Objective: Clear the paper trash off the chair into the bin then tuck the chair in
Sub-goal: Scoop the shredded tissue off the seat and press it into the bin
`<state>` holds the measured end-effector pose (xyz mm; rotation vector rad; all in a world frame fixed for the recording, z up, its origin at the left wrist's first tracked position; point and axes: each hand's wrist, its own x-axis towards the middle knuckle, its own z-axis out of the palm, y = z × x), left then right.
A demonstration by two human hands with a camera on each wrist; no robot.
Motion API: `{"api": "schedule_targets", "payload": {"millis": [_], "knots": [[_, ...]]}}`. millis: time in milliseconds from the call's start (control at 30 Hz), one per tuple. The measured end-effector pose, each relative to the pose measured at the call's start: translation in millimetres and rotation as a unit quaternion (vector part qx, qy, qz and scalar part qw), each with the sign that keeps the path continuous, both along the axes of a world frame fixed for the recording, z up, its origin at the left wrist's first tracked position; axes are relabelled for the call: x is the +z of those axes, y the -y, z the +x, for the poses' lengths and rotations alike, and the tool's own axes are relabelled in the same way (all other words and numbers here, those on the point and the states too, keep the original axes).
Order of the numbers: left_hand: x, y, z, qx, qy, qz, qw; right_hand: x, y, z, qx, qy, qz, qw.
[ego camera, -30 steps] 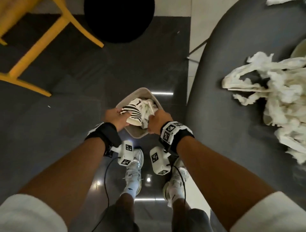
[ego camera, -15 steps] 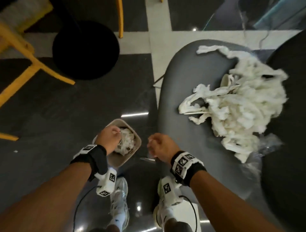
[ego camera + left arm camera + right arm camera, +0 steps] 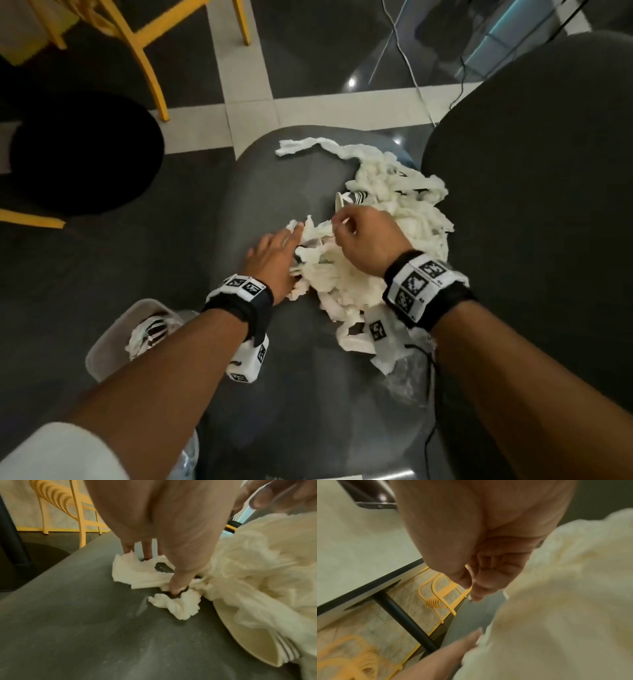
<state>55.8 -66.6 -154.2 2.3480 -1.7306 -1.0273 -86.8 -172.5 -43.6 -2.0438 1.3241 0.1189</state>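
A heap of white paper strips [image 3: 394, 212] [image 3: 257, 561] [image 3: 556, 588] lies on the grey chair seat [image 3: 274, 192] [image 3: 85, 615], with a striped paper cup [image 3: 356, 198] half buried in it. My left hand [image 3: 294, 236] [image 3: 161, 572] rests on the heap's left edge, its fingers straight and its thumb pressing a crumpled strip. Over the heap's middle is my right hand [image 3: 342, 226] [image 3: 471, 589], fingers half curled, and nothing shows between them. The beige bin [image 3: 102, 346] stands on the floor at the lower left, partly behind my left forearm, holding paper and a striped cup.
A large dark rounded surface [image 3: 531, 171] rises right of the seat. Yellow chairs [image 3: 147, 44] and a black round table base [image 3: 78, 154] stand at the left. Cables [image 3: 407, 61] run over the far floor. Clear plastic [image 3: 404, 380] lies under my right wrist.
Both hands were at the bin, letting paper and a striped cup go into it. They have since moved up and right onto the paper heap on the seat.
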Motion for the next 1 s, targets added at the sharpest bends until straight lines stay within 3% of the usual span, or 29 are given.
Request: {"api": "schedule_targets", "payload": {"millis": [167, 367, 433, 533, 633, 800, 1000], "knots": [[-3.2, -5.2, 14.7, 0.053, -0.065, -0.027, 0.996, -14.2, 94.0, -5.7, 0.041, -0.126, -0.143, 0.981], [26.2, -6.7, 27.6, 0.137, -0.062, -0.029, 0.988, -48.3, 134.0, -7.3, 0.003, -0.238, -0.084, 0.968], [32.1, -12.7, 30.5, 0.147, -0.069, -0.021, 0.987, -53.1, 130.8, -5.0, 0.020, -0.247, -0.069, 0.966], [36.1, -24.9, 33.5, 0.197, -0.084, -0.036, 0.976, -46.1, 123.0, 1.1, 0.068, -0.252, -0.118, 0.958], [36.1, -35.2, 37.1, 0.269, -0.107, -0.065, 0.955, -24.3, 110.3, 10.1, 0.105, -0.222, -0.152, 0.957], [40.7, -47.2, 38.2, 0.390, -0.174, -0.052, 0.903, 19.2, 69.7, 31.8, 0.182, -0.078, -0.150, 0.969], [42.4, -78.8, 34.9, 0.446, -0.263, -0.056, 0.853, 43.7, -7.5, 82.1, 0.164, 0.037, -0.105, 0.980]]}}
